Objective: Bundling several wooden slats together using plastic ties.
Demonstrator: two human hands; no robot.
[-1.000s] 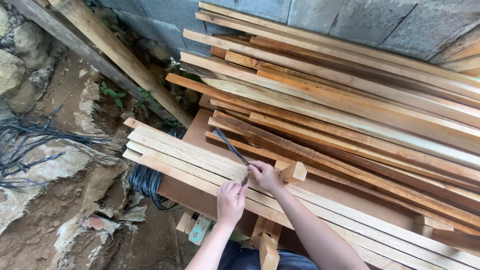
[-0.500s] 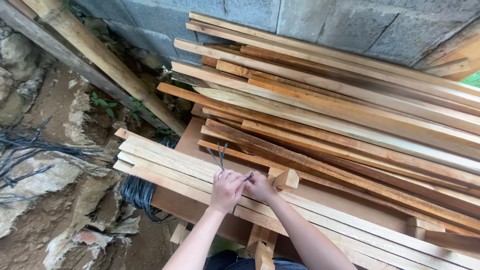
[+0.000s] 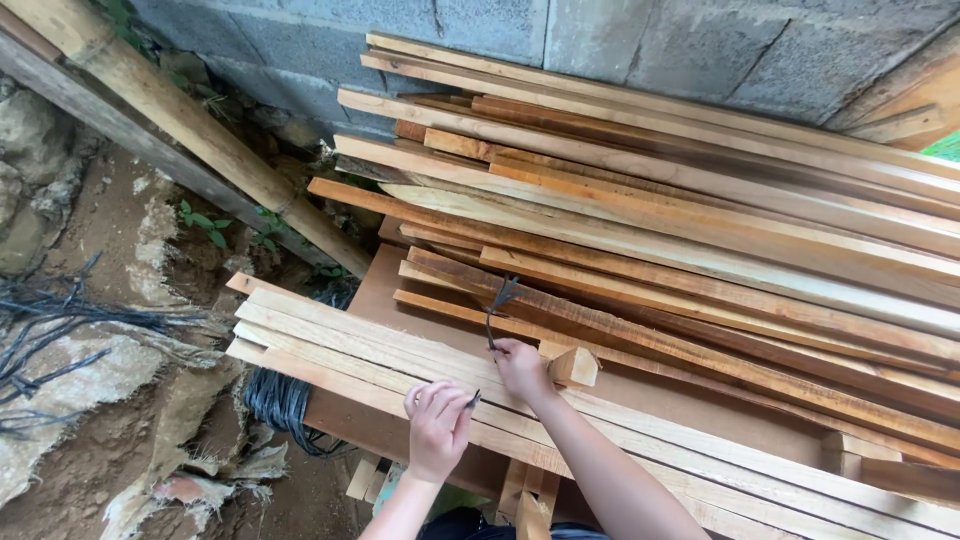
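Observation:
A short bundle of dark wire strands [image 3: 496, 308] sticks up from my right hand [image 3: 520, 368], which is closed around its lower end. My left hand [image 3: 437, 425] is a little below and to the left, fingers curled, pinching another dark wire end [image 3: 472, 399]. Both hands rest over a row of pale wooden slats [image 3: 330, 335] lying side by side. A small wooden block [image 3: 575, 365] sits just right of my right hand.
Long planks [image 3: 700, 210] are stacked against a grey block wall [image 3: 640, 40]. A coil of black wire [image 3: 278, 400] hangs under the slats. More loose wire [image 3: 45, 330] lies on the dirt at left. A thick timber post [image 3: 170, 120] leans diagonally.
My left hand has dropped down and left, away from the right hand. The wire bundle in my right hand now points up and to the right of where it was.

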